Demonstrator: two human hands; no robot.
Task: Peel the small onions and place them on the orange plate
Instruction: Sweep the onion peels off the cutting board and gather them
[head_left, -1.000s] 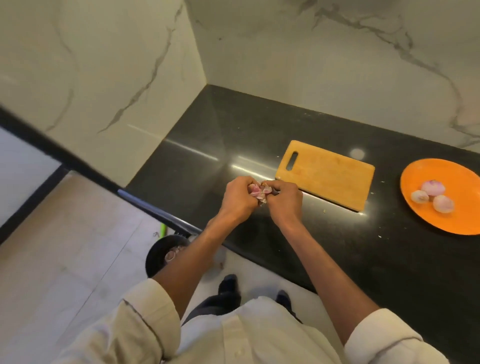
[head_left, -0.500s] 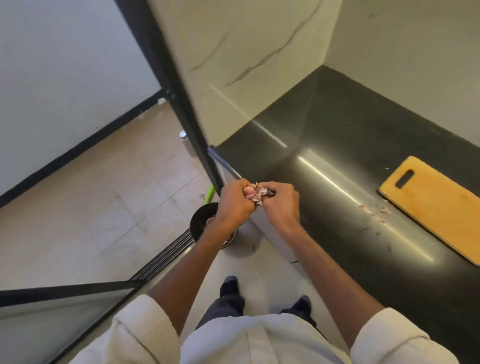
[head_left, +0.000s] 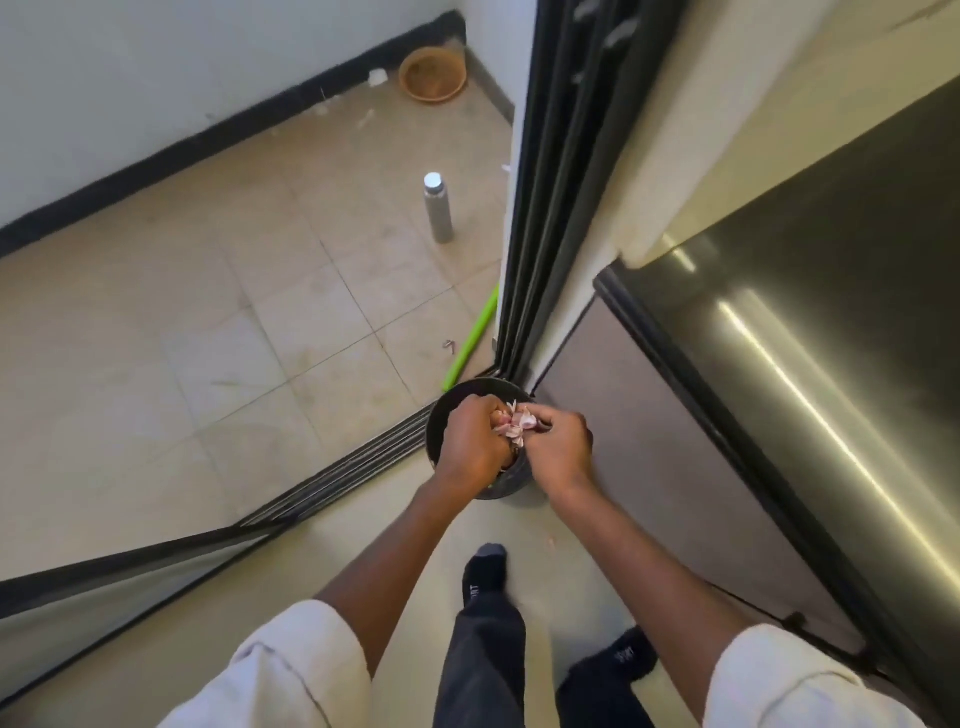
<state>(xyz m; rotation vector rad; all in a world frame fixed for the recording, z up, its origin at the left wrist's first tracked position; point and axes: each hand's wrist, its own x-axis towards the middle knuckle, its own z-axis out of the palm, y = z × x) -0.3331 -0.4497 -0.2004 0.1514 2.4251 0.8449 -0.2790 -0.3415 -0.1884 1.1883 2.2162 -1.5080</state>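
You have a small bundle of pinkish onion skins (head_left: 515, 422) pinched between your two hands, directly above the open mouth of a dark round bin (head_left: 483, 397) that stands on the floor. Whether an onion sits inside that bundle is hard to tell; only loose papery flakes show, and the rest is buried behind your fingers. Your left hand (head_left: 470, 447) is curled round the bundle from the left, knuckles up, and covers most of the bin's opening. Your right hand (head_left: 558, 441) grips the same bundle from the right with its fingers bent in; the fingertips of both hands are out of sight under the skins.

Only part of the bin's rim and a strip of its wall below your wrists can be seen. Just behind it a bright green stick (head_left: 471, 338) leans toward the dark frame of a sliding door (head_left: 550, 208), its lower end hidden by the bin. Further back on the tiled floor (head_left: 208, 338) stands a grey metal bottle (head_left: 438, 208), upright, and in the far corner lies an orange-brown bowl (head_left: 432, 73), blurred.

To your right the dark shiny counter (head_left: 831, 322) runs off the frame, so whatever is on it is cut away. Below, your rolled white sleeves (head_left: 280, 670) and dark socks (head_left: 485, 569) show at the bottom edge.
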